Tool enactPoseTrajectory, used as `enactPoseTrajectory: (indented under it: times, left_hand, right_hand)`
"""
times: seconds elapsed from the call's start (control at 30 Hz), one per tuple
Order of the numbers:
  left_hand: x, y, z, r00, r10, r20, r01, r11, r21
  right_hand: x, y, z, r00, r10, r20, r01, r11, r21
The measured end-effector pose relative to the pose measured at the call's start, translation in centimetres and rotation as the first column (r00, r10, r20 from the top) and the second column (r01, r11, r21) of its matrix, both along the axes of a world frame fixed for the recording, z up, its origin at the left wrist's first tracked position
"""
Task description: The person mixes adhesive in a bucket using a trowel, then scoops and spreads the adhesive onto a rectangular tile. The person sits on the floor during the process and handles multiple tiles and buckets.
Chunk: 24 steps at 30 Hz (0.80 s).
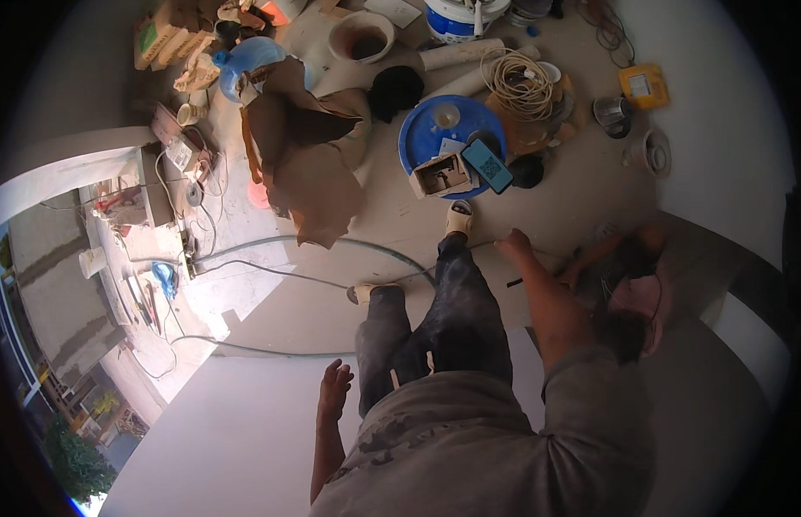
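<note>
My left hand (335, 389) hangs beside my left thigh, fingers loosely bent and apart, with nothing seen in it. Out in front of my right leg, my right hand (514, 246) is closed; whatever it may hold is hidden. A thin dark cable (288, 273) runs over the floor past my feet, and a thin line passes close to the right hand. Ahead of that hand is a blue round lid (422, 121), bearing a small open cardboard box (443, 176), a phone (487, 166) with a lit screen, and a clear cup (446, 115).
Another person (646, 302) is low down at my right, an arm reaching towards the floor. A torn brown paper sack (314, 185) stands ahead left. A green hose (379, 250) curves across the floor. Farther off are coiled cable (519, 82), a white-blue bucket (456, 26) and a water jug (245, 65).
</note>
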<state>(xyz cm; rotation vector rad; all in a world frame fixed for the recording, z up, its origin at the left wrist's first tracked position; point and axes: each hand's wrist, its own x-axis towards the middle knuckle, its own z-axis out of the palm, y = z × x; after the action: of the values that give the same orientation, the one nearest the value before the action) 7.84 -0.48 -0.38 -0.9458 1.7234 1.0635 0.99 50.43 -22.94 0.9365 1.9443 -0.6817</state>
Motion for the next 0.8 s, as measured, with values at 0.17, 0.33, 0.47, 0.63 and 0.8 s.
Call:
enactPoseTrajectory:
  times: [0.17, 0.33, 0.47, 0.63, 0.8]
  left_hand:
    - [0.3, -5.9, -1.2, 0.979, -0.149, -0.141, 0.170, 0.974, 0.153]
    - [5.9, -18.4, -6.1, 0.990, -0.101, -0.099, 0.103, 0.995, 0.016]
    - [15.3, -26.3, -7.8, 0.924, -0.363, -0.118, 0.381, 0.897, 0.223]
    - [19.7, -27.3, -8.7, 0.983, 0.053, 0.174, -0.118, 0.912, 0.394]
    - [17.0, -30.5, -7.6, 0.899, 0.385, 0.208, -0.437, 0.817, 0.378]
  right_hand:
    - [3.3, -7.6, 3.6, 0.970, -0.242, -0.010, 0.241, 0.969, -0.059]
    - [2.8, -18.7, 6.4, 0.953, -0.295, -0.063, 0.289, 0.953, -0.092]
    - [-1.6, -26.3, 7.6, 0.964, -0.265, 0.031, 0.264, 0.929, -0.258]
    - [-9.2, -32.8, 6.2, 0.996, -0.059, -0.068, 0.029, 0.922, -0.386]
    - [-17.0, -37.5, 0.0, 0.998, 0.003, -0.065, -0.021, 0.960, -0.278]
